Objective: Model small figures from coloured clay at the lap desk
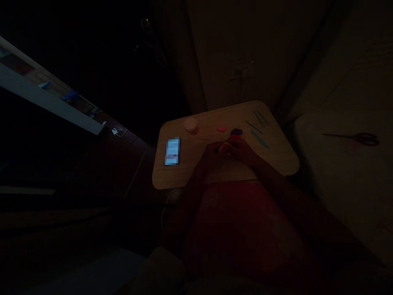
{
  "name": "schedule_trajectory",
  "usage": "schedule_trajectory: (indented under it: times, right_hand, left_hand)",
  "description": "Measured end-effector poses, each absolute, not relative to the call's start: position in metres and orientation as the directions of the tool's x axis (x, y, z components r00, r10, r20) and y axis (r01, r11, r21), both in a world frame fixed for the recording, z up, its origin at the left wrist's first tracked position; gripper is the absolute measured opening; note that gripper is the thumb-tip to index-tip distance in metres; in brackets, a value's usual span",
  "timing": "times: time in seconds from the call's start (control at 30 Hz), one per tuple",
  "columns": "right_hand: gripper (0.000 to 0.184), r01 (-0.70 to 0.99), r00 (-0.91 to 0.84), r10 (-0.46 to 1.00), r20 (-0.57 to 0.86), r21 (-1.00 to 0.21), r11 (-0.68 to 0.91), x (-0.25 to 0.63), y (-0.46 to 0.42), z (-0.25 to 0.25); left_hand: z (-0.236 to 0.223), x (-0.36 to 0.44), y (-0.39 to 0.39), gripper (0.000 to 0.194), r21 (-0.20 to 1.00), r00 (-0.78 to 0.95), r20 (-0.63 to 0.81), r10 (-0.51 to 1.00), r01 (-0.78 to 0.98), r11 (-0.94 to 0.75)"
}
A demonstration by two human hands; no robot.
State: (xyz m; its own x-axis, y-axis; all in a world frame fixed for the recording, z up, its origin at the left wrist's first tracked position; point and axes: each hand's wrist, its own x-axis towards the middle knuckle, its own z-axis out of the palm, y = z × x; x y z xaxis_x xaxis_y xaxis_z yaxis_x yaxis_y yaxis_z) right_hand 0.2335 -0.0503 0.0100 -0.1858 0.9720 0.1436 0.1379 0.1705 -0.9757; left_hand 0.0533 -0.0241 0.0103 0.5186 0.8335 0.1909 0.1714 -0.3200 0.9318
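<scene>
A small, pale orange, soft-looking lump is between the fingers of the left hand and the right hand, where it could be squashed or torn if they press unevenly in such dim light. The fingers of both hands are curled inward, nearly meeting, and appear to grasp the lump together, though shadow hides how tightly. Just beyond the right fingers, a rounded, dark purple lump on the pale wooden desk could be knocked by a careless forward push.
</scene>
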Motion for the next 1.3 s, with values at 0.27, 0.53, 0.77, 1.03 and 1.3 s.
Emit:
schedule_trajectory:
  times: [0.27, 0.53, 0.77, 1.03, 1.3]
  right_hand:
    - [0.049, -0.012, 0.006, 0.996, 0.087, -0.996, 0.087, 0.238, -0.047, 0.001]
    - [0.051, -0.088, -0.055, 0.993, 0.106, -0.991, 0.101, 0.237, -0.046, 0.005]
    - [0.053, -0.103, -0.043, 0.992, 0.115, -0.989, 0.11, 0.236, -0.047, 0.005]
    - [0.056, -0.044, -0.015, 0.992, 0.126, -0.991, 0.125, 0.236, -0.046, 0.001]
    - [0.057, -0.024, -0.039, 0.995, 0.093, -0.995, 0.092, 0.236, -0.048, 0.004]
  left_hand:
    - [0.001, 0.052, -0.018, 0.072, 0.991, 0.51, 0.086, 0.856, 0.045, -0.127]
    - [-0.004, 0.053, -0.015, 0.073, 0.989, 0.446, 0.128, 0.886, 0.013, -0.149]
    - [-0.004, 0.056, -0.016, 0.069, 0.99, 0.438, 0.12, 0.891, 0.015, -0.141]
    - [-0.002, 0.056, -0.018, 0.066, 0.986, 0.445, 0.125, 0.887, 0.048, -0.163]
    - [0.01, 0.056, -0.023, 0.07, 0.984, 0.451, 0.1, 0.887, 0.085, -0.154]
